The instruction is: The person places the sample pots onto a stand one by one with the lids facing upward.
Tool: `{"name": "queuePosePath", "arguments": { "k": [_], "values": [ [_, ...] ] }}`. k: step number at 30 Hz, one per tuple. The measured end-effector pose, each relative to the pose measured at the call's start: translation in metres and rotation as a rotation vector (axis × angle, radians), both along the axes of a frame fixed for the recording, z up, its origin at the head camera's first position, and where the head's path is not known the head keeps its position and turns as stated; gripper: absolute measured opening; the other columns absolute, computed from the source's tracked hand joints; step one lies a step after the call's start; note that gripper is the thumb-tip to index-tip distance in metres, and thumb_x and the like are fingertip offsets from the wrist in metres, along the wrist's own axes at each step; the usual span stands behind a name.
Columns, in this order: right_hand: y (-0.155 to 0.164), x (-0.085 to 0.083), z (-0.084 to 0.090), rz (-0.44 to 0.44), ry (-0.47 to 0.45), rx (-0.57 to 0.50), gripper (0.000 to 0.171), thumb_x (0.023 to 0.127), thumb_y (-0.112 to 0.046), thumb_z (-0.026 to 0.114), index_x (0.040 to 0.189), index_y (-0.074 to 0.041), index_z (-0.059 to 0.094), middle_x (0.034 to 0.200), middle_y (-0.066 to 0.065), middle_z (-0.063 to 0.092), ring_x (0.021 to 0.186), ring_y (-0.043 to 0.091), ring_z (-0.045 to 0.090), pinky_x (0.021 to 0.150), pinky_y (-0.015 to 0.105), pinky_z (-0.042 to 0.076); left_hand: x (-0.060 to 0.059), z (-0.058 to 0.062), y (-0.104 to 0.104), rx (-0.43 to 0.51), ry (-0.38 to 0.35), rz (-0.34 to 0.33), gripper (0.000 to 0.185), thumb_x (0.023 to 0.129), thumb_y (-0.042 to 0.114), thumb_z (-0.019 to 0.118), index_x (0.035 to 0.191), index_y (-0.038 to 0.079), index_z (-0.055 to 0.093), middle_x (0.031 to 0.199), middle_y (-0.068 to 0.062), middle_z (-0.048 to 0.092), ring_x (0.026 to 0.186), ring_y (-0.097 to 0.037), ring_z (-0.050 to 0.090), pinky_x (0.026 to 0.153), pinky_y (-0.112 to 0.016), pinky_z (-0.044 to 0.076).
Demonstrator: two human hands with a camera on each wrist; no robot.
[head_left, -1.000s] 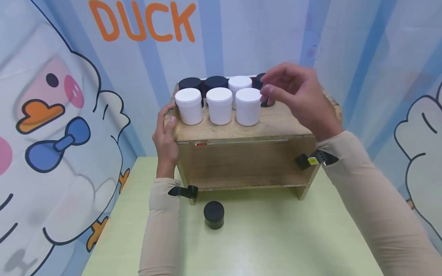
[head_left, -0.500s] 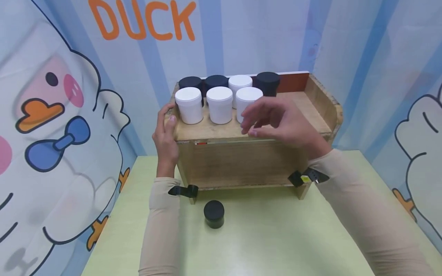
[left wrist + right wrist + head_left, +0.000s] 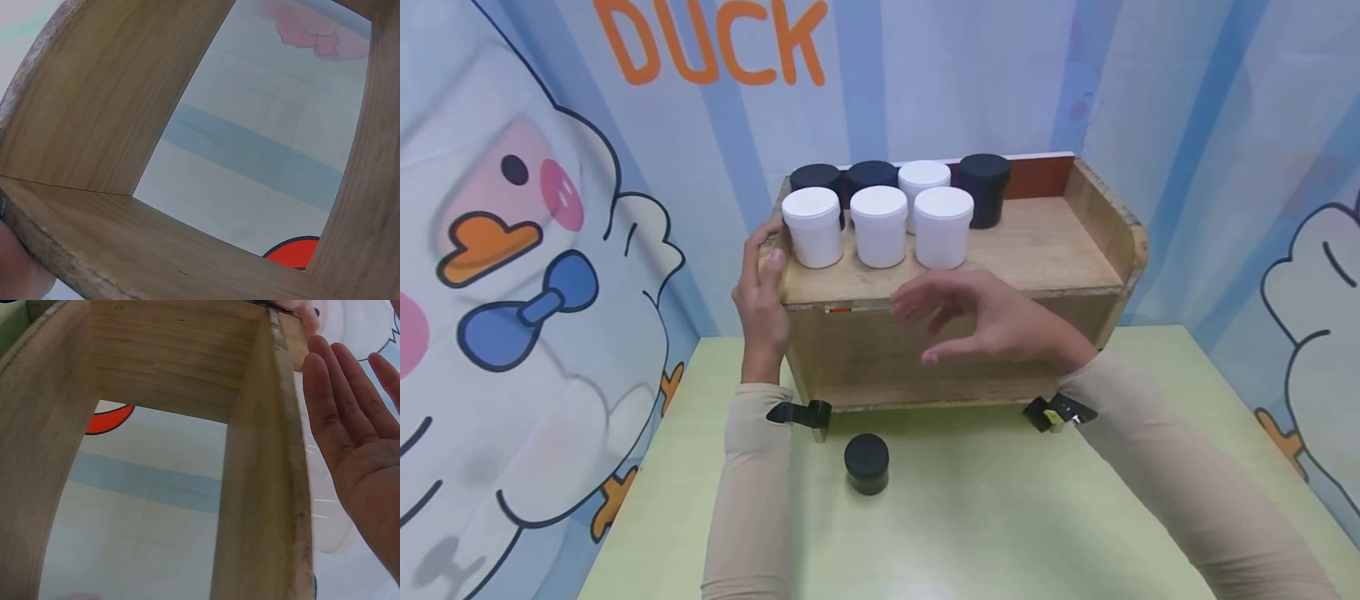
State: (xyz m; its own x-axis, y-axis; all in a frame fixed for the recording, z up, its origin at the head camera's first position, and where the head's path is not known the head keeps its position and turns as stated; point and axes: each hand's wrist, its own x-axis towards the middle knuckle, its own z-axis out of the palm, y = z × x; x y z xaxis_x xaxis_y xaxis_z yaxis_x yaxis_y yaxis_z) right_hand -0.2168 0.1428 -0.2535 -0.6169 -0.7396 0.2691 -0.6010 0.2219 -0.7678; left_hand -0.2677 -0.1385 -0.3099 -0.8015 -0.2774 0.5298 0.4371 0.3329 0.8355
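Observation:
A wooden shelf stands on the green table. On its top, three white jars form a front row. Behind them stand two black jars, another white jar and one more black jar. My left hand grips the shelf's top left corner, thumb on the front edge. My right hand hovers in front of the shelf with relaxed fingers and holds nothing; its open palm shows in the right wrist view. A small black jar sits on the table below.
The right half of the shelf top is bare wood, with a raised side wall at the right end. The lower compartment of the shelf shows only wood. Printed curtain walls close in the table at the left, back and right.
My right hand let go of the black jar at the back of the shelf top and came down and left, in front of the shelf. The left hand stayed put.

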Motion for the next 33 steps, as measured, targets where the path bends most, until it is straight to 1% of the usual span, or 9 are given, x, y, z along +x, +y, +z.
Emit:
{"name": "queuePosePath", "arguments": {
  "k": [3,7,11,14,18,21,26,30,33],
  "values": [
    [-0.001,0.0,-0.01,-0.005,0.001,0.021,0.059,0.081,-0.013,0.083,0.135,-0.011,0.059,0.13,0.004,0.067,0.119,0.02,0.064,0.095,0.039,0.057,0.0,-0.001,0.0,0.005,-0.006,-0.001,0.046,0.097,0.045,0.04,0.139,0.033,0.054,0.156,0.003,0.047,0.146,-0.021,0.041,0.12,-0.056,0.027],
    [-0.002,-0.002,-0.022,0.006,0.004,0.012,0.059,0.08,-0.012,0.083,0.135,-0.009,0.059,0.132,0.005,0.066,0.12,0.021,0.064,0.096,0.042,0.057,0.0,-0.001,0.001,0.007,-0.005,-0.007,0.045,0.098,0.044,0.041,0.139,0.032,0.054,0.155,0.003,0.048,0.145,-0.02,0.041,0.12,-0.055,0.027],
    [-0.002,-0.005,-0.032,0.003,0.021,0.012,0.063,0.078,-0.009,0.084,0.136,-0.007,0.058,0.135,0.008,0.064,0.121,0.026,0.064,0.096,0.039,0.057,-0.001,0.0,0.0,0.001,0.016,-0.001,0.045,0.097,0.044,0.041,0.139,0.032,0.054,0.154,0.003,0.05,0.14,-0.019,0.045,0.119,-0.054,0.029],
    [-0.003,-0.007,-0.04,-0.014,0.033,0.033,0.065,0.077,-0.009,0.085,0.136,-0.007,0.057,0.136,0.007,0.064,0.121,0.024,0.064,0.095,0.035,0.057,-0.002,0.0,-0.001,0.001,0.023,0.001,0.045,0.097,0.044,0.041,0.139,0.033,0.054,0.154,0.004,0.05,0.142,-0.018,0.044,0.119,-0.054,0.029],
    [-0.003,-0.007,-0.055,-0.042,0.03,0.055,0.065,0.077,-0.012,0.086,0.136,-0.009,0.058,0.136,0.006,0.064,0.121,0.021,0.064,0.095,0.038,0.057,-0.002,0.001,0.0,0.003,0.014,-0.007,0.045,0.097,0.044,0.04,0.139,0.034,0.054,0.154,0.005,0.049,0.146,-0.016,0.041,0.121,-0.053,0.027],
    [-0.004,-0.006,-0.065,-0.055,0.027,0.067,0.064,0.077,-0.013,0.085,0.135,-0.009,0.059,0.135,0.006,0.065,0.12,0.023,0.064,0.095,0.043,0.057,-0.002,0.0,0.0,0.001,0.005,-0.009,0.045,0.098,0.044,0.04,0.139,0.033,0.054,0.154,0.005,0.049,0.147,-0.016,0.04,0.121,-0.052,0.027],
    [-0.006,-0.005,-0.078,-0.057,0.051,0.098,0.064,0.076,-0.012,0.086,0.134,-0.006,0.059,0.133,0.01,0.066,0.118,0.027,0.065,0.094,0.045,0.057,-0.002,-0.001,0.0,-0.006,-0.003,-0.002,0.045,0.098,0.044,0.04,0.139,0.033,0.053,0.155,0.005,0.048,0.146,-0.017,0.04,0.121,-0.053,0.027],
    [-0.009,-0.004,-0.09,-0.047,0.067,0.123,0.066,0.076,-0.012,0.086,0.134,-0.002,0.058,0.133,0.016,0.065,0.117,0.032,0.065,0.092,0.042,0.058,-0.002,-0.001,-0.001,-0.002,0.011,-0.004,0.045,0.097,0.043,0.04,0.139,0.033,0.053,0.155,0.004,0.048,0.146,-0.018,0.041,0.12,-0.054,0.027],
    [-0.013,-0.002,-0.1,-0.052,0.061,0.148,0.065,0.077,-0.013,0.085,0.134,-0.001,0.057,0.133,0.017,0.065,0.116,0.034,0.065,0.091,0.039,0.059,-0.002,-0.001,0.0,0.001,0.009,-0.004,0.045,0.097,0.044,0.04,0.139,0.033,0.054,0.155,0.004,0.049,0.145,-0.017,0.041,0.12,-0.054,0.028]
  ]
}}
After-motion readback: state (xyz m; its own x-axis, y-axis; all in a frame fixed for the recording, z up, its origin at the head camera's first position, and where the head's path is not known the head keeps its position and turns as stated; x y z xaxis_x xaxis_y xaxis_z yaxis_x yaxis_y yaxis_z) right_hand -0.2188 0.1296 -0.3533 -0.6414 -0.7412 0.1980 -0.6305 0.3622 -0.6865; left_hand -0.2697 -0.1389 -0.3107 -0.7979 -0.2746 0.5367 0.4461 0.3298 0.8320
